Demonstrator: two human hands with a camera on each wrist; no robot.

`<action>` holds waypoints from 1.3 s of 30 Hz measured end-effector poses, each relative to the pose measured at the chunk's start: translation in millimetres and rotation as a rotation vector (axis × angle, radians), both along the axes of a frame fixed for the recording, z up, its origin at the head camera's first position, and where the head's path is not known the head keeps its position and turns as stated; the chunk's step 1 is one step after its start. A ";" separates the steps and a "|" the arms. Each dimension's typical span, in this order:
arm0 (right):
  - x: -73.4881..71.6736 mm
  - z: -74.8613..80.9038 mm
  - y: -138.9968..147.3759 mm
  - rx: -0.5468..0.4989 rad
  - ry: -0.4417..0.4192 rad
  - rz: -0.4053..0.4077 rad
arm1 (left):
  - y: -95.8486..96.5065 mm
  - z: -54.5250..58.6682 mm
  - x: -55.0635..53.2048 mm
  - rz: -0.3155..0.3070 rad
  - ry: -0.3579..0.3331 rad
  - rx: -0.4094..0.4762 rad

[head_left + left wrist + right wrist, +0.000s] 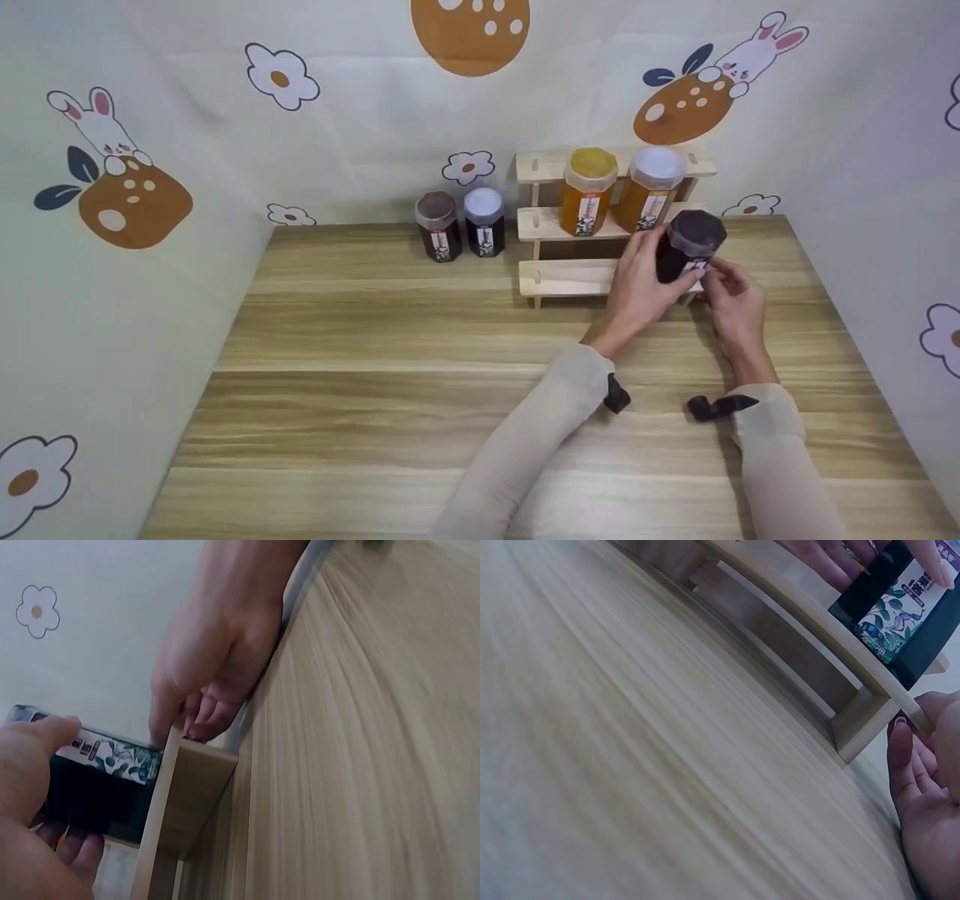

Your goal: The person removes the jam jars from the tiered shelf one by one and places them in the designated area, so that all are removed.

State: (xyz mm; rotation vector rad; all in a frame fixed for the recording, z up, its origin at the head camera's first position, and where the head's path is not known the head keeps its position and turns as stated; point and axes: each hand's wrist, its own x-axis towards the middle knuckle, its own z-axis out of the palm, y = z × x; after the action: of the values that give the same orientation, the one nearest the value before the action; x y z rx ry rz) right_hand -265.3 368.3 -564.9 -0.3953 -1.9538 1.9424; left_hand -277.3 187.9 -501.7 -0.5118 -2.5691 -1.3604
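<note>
Jar (688,244) inside left grip (642,279)

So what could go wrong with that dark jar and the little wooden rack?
The dark jar could tip off if the left hand lets go too soon, since it is by the right end of the bottom shelf. The right hand pinches that end, so it might get squashed by the jar. A knock could also make the two amber jars on the middle shelf wobble.
</note>
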 end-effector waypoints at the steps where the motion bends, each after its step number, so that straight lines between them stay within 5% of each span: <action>1: 0.3 0.0 0.0 0.002 0.006 0.001 | 2.4 0.3 1.6 0.017 0.002 -0.026; 7: 2.9 4.4 -1.4 -0.016 0.008 0.011 | 7.3 -2.9 7.0 0.031 -0.012 -0.065; 15: 0.5 1.8 -2.1 0.031 -0.009 -0.001 | -7.5 -2.9 5.2 -0.085 -0.038 -0.027; 25: 0.9 2.3 0.8 -0.059 -0.009 0.011 | -41.4 1.1 4.9 -0.205 -0.081 -0.012; 39: -0.6 0.6 -0.5 -0.072 0.006 0.014 | -113.4 -8.6 -7.7 -0.280 -0.097 0.265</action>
State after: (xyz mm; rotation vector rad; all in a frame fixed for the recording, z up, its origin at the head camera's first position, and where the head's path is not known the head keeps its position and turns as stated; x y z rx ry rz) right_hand -265.9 367.8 -564.3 -0.3959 -1.8924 2.0246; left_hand -284.9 74.4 -510.3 -0.7968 -2.4019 -1.8273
